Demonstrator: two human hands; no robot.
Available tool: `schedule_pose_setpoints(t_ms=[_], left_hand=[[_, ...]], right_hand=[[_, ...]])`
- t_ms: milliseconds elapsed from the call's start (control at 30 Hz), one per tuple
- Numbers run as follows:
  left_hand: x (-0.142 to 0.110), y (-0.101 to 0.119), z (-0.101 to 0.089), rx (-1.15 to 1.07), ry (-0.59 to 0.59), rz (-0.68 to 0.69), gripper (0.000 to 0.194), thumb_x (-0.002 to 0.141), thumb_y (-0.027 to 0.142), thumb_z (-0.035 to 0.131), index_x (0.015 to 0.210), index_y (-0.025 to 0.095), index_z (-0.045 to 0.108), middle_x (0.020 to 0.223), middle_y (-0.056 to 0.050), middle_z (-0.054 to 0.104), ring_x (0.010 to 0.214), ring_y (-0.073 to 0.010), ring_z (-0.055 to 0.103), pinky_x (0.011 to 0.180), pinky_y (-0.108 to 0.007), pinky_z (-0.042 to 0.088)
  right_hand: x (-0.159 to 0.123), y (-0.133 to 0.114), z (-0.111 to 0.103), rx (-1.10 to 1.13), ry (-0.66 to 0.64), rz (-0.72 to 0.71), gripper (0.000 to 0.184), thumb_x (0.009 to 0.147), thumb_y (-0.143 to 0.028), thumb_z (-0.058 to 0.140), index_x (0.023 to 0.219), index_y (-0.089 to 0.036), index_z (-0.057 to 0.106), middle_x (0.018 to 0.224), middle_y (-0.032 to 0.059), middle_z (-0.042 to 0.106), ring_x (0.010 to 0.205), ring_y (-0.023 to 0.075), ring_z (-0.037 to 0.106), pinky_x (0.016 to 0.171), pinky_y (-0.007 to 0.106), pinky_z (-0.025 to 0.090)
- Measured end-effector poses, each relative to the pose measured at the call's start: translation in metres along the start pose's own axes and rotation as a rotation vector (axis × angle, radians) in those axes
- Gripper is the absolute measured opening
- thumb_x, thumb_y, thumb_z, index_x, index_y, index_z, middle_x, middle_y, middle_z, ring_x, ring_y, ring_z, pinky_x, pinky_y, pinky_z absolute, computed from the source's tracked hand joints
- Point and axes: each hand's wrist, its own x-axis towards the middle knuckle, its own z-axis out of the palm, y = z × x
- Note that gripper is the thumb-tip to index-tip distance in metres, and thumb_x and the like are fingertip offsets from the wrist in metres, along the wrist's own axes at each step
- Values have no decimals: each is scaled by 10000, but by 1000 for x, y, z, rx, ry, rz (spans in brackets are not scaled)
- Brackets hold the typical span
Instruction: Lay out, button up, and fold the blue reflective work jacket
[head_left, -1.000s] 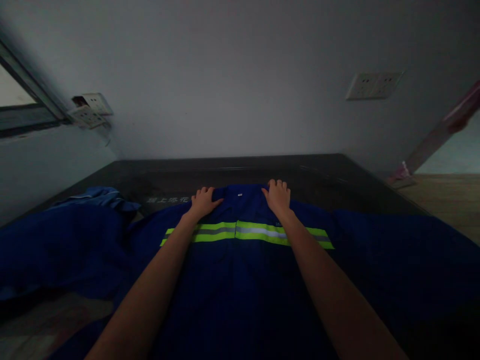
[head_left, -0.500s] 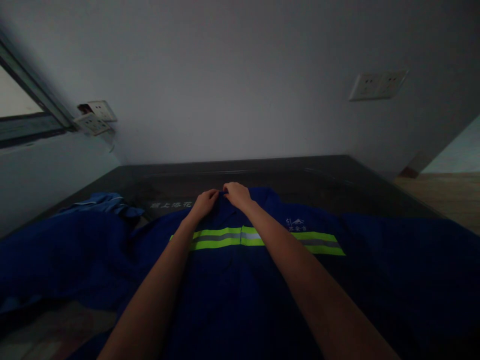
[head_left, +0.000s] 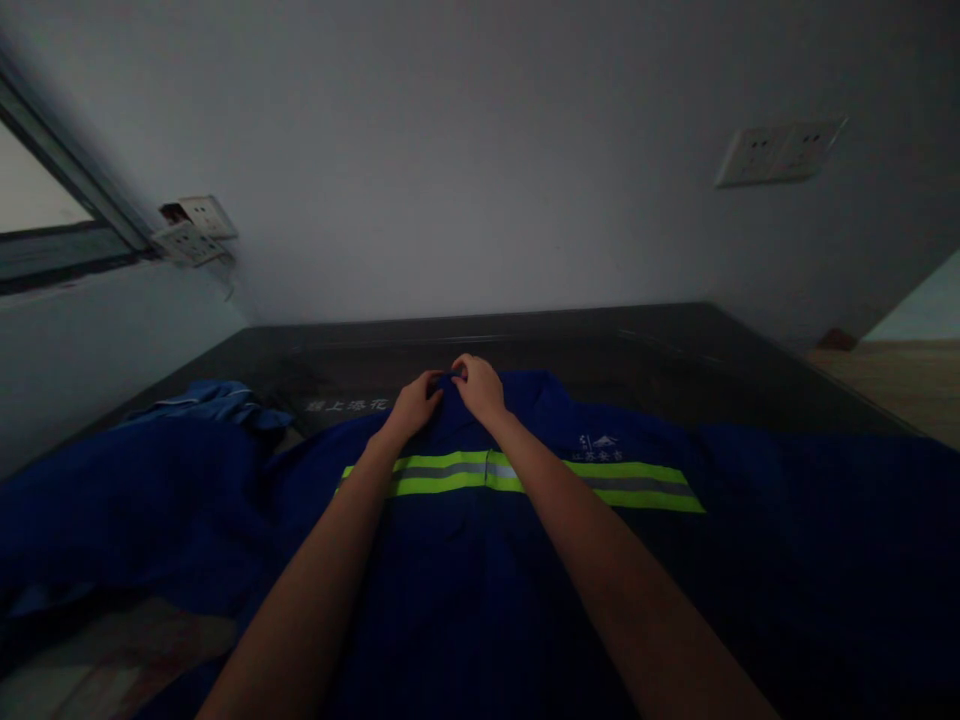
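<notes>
A dark blue work jacket [head_left: 450, 560] lies spread out front side up, its sleeves reaching to both sides. Across its chest runs a yellow-green reflective band [head_left: 637, 485] with a grey stripe, and a white logo [head_left: 598, 447] sits above the band on the right. At the collar, my left hand [head_left: 415, 402] pinches the cloth edge between thumb and fingers. Close beside it, my right hand [head_left: 478, 385] grips the same collar edge. The fingertips of both hands are partly hidden by the cloth and the hands themselves.
The jacket rests on a dark surface [head_left: 645, 350] with white lettering near the left hand. Lighter blue crumpled cloth [head_left: 217, 402] lies at the left. Wall sockets [head_left: 780, 152] are on the right; another socket [head_left: 187, 243] hangs loose at the left near a window frame [head_left: 67, 150].
My right hand has shifted slightly up and right along the collar, its fingers more curled. My left hand stays at the collar with its thumb showing more. The view has moved a little.
</notes>
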Motion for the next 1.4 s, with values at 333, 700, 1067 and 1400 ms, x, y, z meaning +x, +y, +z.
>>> schedule_pose_setpoints(t_ms=[333,700,1067,1400], left_hand=[[1,-1,8,167,1,60,408,866,250,504,1263,157,488,1212,-130,584,1135,-241,540,960,-382,430],[-12,12,9,407,-67,-48,545,906,415,398,1404,200,341,1372,-160,446,1233,-355,409,953,-528,384],[-17,14,15,537,-35,3,612,923,433,334,1455,143,246,1485,-140,321,1364,-301,273,1092,-568,205],[-18,25,33,488,-212,23,650,955,443,212,1463,38,179,1534,-161,157,1418,-270,141,1135,-471,173]], right_hand=[[9,5,12,276,-178,-2,350,893,-157,425,1227,-199,523,1109,37,651,952,141,604,886,241,422],[11,14,13,329,-107,58,352,842,-93,413,1148,-203,547,941,17,692,910,137,628,866,248,448],[10,16,20,372,-154,-8,394,804,-5,423,1109,-205,572,1092,31,665,1026,139,609,930,268,439],[13,9,-11,247,79,-2,281,836,-95,439,995,-227,629,978,22,680,924,158,618,856,280,461]])
